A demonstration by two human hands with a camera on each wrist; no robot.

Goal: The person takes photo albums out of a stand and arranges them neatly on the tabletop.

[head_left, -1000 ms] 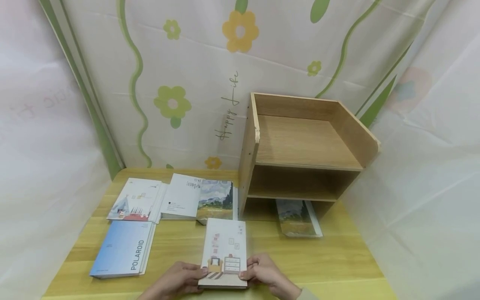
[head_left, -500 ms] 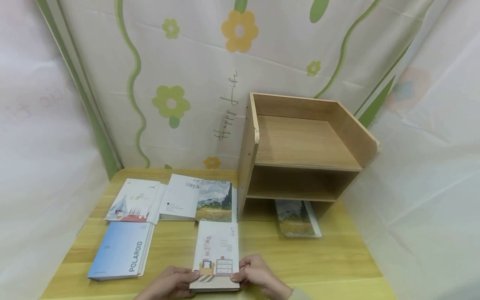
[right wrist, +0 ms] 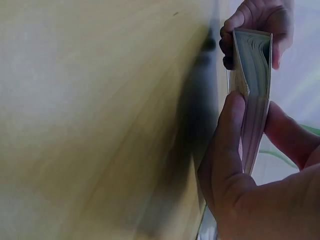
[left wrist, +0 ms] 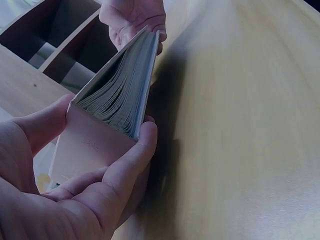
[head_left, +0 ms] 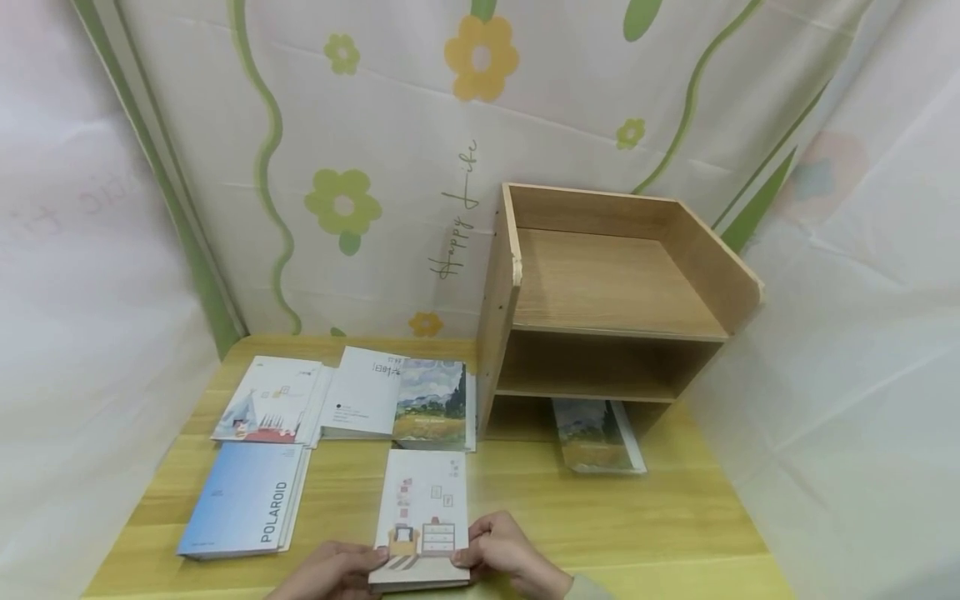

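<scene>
A white photo album with a drawn room on its cover is held at the table's front, between two hands. On its left edge the left hand grips it, thumb on the cover and fingers beneath. The right hand pinches the opposite edge the same way. In the left wrist view the album's spine lies between thumb and fingers, with the pages showing at one end. From the right wrist view, the page edges face that palm, and a shadow shows the album raised off the table.
A wooden shelf stands at the back right, with a landscape-cover album in its bottom compartment. Left lie a blue POLAROID album, a white tent-cover album, a plain white album and another landscape album.
Both hands have moved the white album left and slightly towards the person. The grip on it looks the same. The shelf and other albums have stayed in place.
</scene>
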